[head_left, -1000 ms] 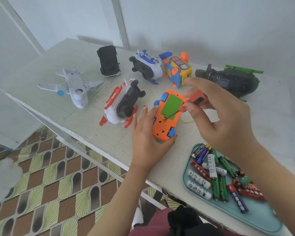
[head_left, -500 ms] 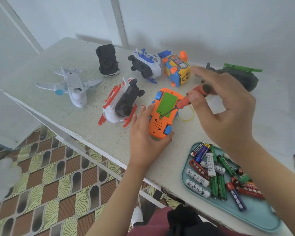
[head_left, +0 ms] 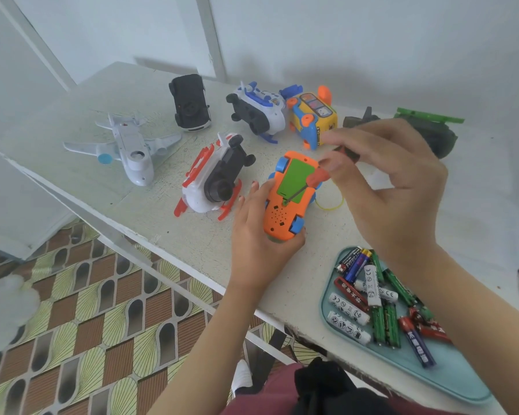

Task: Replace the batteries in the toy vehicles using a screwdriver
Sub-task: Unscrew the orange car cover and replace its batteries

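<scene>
An orange toy car (head_left: 283,215) lies upside down on the white table (head_left: 138,211), its green battery cover (head_left: 295,181) facing up. My left hand (head_left: 256,235) grips the car's near end, thumb on one side and fingers on the other. My right hand (head_left: 387,187) pinches a red-and-black screwdriver (head_left: 319,178) by its handle. The thin shaft slants down-left, and its tip sits at the near edge of the green cover. A teal tray (head_left: 450,375) at the near right holds several loose batteries (head_left: 372,298).
Other toys lie overturned behind the car: a white plane (head_left: 129,148), a red-and-white vehicle (head_left: 213,178), a black car (head_left: 189,101), a blue-and-white vehicle (head_left: 258,109), a yellow bus (head_left: 313,118) and a green helicopter (head_left: 432,130). The table edge runs diagonally above patterned floor.
My right hand has shifted slightly on the screwdriver handle, turning it, while the tip stays at the green cover. My left hand keeps holding the car in place.
</scene>
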{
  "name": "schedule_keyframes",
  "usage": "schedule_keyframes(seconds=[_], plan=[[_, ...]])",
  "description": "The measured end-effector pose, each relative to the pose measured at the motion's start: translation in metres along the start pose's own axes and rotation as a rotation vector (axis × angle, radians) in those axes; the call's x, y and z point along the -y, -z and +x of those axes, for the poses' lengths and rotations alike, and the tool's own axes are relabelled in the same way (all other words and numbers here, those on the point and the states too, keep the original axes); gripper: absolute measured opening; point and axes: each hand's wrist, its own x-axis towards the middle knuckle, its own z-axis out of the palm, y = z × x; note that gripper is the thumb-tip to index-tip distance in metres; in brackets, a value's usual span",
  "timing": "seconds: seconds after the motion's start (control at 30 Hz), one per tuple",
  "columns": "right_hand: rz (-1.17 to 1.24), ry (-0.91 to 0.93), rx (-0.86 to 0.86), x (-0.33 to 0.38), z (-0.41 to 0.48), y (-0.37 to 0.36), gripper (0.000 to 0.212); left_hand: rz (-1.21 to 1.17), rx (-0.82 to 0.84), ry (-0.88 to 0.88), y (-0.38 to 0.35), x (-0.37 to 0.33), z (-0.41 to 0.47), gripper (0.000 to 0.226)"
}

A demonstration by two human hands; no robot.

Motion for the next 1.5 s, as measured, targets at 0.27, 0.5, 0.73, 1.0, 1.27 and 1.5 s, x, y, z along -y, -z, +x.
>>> schedule_keyframes(seconds=[0.27,0.5,0.73,1.0,1.27,1.5], plan=[[0.254,-0.194,0.139,0.004,0.010,0.000,0.014,0.020,0.036,0.022,0.002,0.000,0.001,0.078],[0.134,-0.209,0.146,0.003,0.008,-0.004,0.021,0.020,0.031,0.024,0.004,-0.003,0.001,0.077],[-0.060,-0.148,0.006,-0.002,0.014,-0.004,0.018,0.023,0.021,0.019,0.004,-0.003,0.001,0.076],[0.105,-0.197,0.071,-0.004,0.014,-0.003,0.015,0.039,0.028,-0.033,-0.001,0.000,-0.001,0.074],[0.009,-0.088,0.012,0.001,0.015,-0.003,0.009,0.076,0.037,-0.074,-0.003,0.004,0.001,0.073],[0.023,-0.109,0.078,-0.002,0.013,0.000,0.022,0.052,0.035,-0.061,-0.002,0.002,0.001,0.074]])
